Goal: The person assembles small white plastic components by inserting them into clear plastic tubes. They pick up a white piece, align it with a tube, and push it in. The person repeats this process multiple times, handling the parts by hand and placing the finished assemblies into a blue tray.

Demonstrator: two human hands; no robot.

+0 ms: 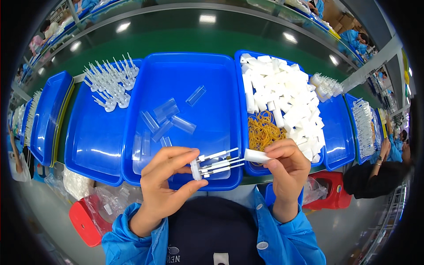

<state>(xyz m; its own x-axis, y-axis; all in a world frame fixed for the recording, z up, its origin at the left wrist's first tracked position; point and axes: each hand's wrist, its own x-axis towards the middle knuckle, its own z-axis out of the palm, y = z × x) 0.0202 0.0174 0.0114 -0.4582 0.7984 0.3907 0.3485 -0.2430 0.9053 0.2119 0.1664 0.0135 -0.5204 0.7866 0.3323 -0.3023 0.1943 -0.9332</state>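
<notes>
My left hand (pixel 161 181) pinches the base of a white plastic part with several thin rods (pixel 195 170) pointing right. Thumb and fingertips of my right hand (pixel 288 170) grip a short white sleeve (pixel 256 156), its left end close to the rod tips; whether they touch I cannot tell. Behind my hands, several clear plastic tubes (pixel 165 110) lie in a wide blue tray (pixel 207 75). Beside my right hand, a pile of white sleeves (pixel 282 88) and a heap of yellowish rubber bands (pixel 264 131) fill another blue tray (pixel 242 95).
To the left, white rodded parts (pixel 112 81) stand in a blue tray (pixel 88 145). Stacked blue trays (pixel 48 119) sit farther left. Bundled white parts (pixel 326 86) lie right of the sleeves. A green belt (pixel 176 33) runs behind. Red stools (pixel 86 223) and a co-worker's arm (pixel 380 154) flank me.
</notes>
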